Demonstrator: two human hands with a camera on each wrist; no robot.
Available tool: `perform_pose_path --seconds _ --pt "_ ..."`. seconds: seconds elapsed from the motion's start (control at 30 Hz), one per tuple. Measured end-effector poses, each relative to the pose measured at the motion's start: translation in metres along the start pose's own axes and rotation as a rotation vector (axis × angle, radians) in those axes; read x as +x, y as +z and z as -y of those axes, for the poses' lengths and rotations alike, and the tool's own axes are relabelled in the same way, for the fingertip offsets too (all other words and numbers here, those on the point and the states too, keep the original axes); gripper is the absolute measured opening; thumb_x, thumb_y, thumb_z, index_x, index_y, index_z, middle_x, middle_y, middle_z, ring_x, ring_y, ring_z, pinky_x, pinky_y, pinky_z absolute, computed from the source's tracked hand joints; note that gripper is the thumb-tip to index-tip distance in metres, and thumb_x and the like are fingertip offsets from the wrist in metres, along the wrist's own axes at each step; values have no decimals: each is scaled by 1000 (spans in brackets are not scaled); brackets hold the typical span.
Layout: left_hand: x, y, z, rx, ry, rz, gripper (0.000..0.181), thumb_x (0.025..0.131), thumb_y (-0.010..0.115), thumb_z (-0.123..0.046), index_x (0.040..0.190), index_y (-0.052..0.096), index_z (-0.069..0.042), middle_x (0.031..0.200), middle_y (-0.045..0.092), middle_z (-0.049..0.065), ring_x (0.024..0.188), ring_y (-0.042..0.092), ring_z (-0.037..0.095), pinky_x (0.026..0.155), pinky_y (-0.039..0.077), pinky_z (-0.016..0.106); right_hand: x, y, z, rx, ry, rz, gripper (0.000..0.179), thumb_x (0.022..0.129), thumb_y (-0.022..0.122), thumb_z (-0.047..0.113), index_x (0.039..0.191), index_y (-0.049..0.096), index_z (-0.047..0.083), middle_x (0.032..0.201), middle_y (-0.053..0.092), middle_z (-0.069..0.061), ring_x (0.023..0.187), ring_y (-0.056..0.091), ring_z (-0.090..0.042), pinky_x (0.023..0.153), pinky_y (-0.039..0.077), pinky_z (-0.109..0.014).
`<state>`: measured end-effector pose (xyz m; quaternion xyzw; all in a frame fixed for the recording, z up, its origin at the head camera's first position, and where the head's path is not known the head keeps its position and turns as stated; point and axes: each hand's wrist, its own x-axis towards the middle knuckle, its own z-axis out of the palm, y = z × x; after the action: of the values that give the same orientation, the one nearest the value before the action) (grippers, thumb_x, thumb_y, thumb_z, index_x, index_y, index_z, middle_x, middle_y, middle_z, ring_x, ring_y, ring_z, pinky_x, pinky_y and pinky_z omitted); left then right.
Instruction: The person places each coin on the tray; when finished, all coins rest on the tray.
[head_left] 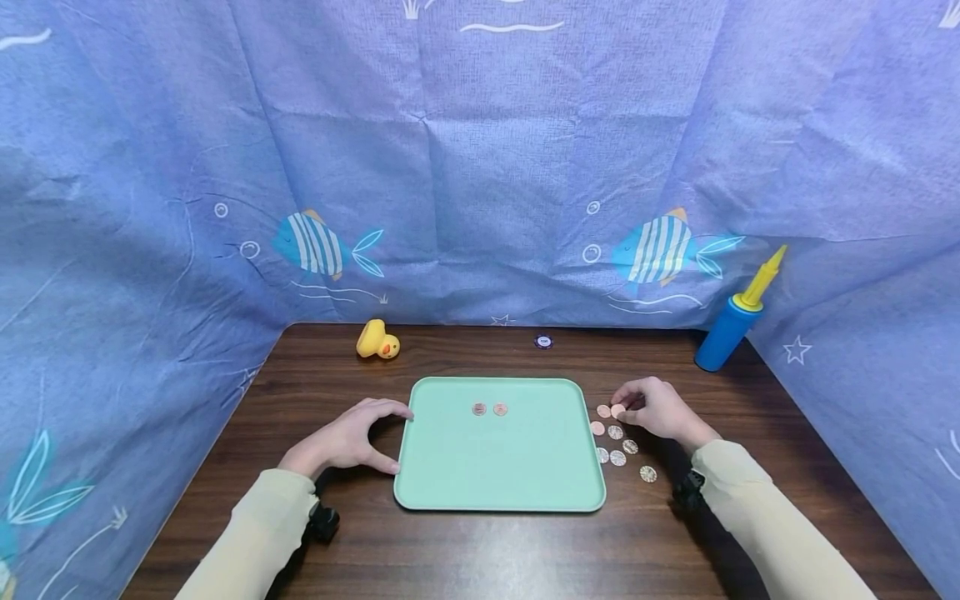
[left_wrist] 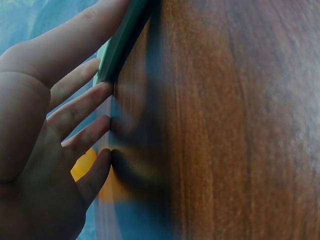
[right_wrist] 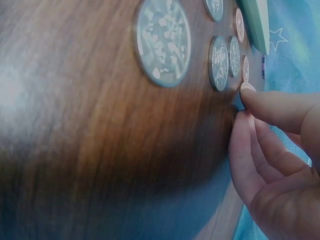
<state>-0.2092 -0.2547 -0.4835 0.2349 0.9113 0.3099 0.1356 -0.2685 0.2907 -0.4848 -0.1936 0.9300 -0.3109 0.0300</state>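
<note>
Because a thin, round copper-coloured coin [head_left: 618,411] offers little to grip, the right hand [head_left: 658,408] pinches it between thumb and fingertips, just right of the mint-green rectangular tray [head_left: 498,467]. Other round copper- and silver-coloured coins [head_left: 617,458] lie near, probably for easy reach. Thumb and fingers apart, the left hand [head_left: 348,435] touches the tray's left rim, likely to steady it.

Open passage over the green tray [head_left: 501,467] between left hand [head_left: 347,435] and right hand [head_left: 660,408]; loose coins [head_left: 615,432] crowd the strip beside the tray's right edge
</note>
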Motion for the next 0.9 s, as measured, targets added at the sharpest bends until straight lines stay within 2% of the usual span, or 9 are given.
perform_pose_path --seconds 0.47,0.7,0.9 --pt "0 1 1 1 -2 -3 80 75 93 -52 143 62 -24 151 56 3 143 44 33 115 36 60 0 -3 1 20 -9 -12 8 87 84 4 92 79 9 80 72 3 75 63 -12 67 51 -27" --pt "0 1 1 8 1 -2 80 76 93 -53 143 61 -23 151 55 4 144 43 34 116 36 60 0 -5 6 82 15 -12 10 92 81 10 102 81 6 89 77 -1 78 67 -9 68 54 -25" --pt "0 1 2 9 3 -2 80 76 93 -53 143 61 -23 151 56 3 143 44 33 115 36 60 2 -5 17 160 6 9 16 94 79 9 108 79 1 90 76 -2 82 71 -17 72 57 -26"
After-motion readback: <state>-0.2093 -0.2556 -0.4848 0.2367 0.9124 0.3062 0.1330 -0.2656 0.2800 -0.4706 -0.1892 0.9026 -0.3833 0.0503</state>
